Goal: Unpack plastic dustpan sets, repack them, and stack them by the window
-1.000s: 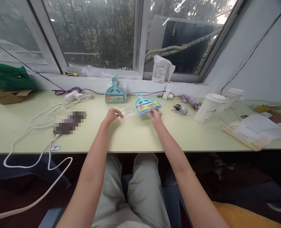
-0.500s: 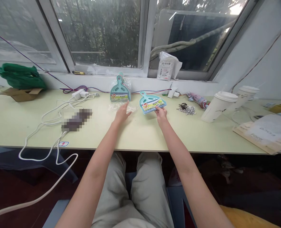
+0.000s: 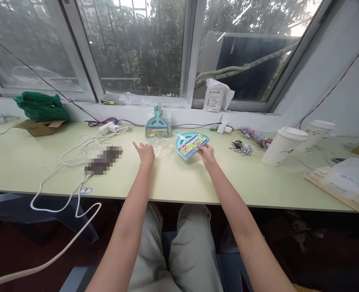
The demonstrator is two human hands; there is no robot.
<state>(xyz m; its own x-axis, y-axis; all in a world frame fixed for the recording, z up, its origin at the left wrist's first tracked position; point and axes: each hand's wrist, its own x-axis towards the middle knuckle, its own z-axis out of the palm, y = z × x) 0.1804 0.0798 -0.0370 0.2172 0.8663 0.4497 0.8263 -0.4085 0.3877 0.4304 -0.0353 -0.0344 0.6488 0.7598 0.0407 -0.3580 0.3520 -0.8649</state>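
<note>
teal mini dustpan point(image 3: 189, 142) | flat on desk, handle away | clear wrapper point(image 3: 161, 147) just left

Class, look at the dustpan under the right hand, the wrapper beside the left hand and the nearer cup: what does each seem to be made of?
Dustpan: probably moulded plastic, even teal with a smooth finish, plus a printed paper label. Wrapper: thin clear plastic film, see-through and crinkled. Cup: likely matte white paper, with a plastic-looking lid.

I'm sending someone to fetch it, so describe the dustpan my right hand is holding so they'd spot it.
On the pale green table below the window, find the teal dustpan pinched by the right hand. Unlike the bagged dustpan leaning upright on the wall, it lies tilted, unwrapped.
</note>
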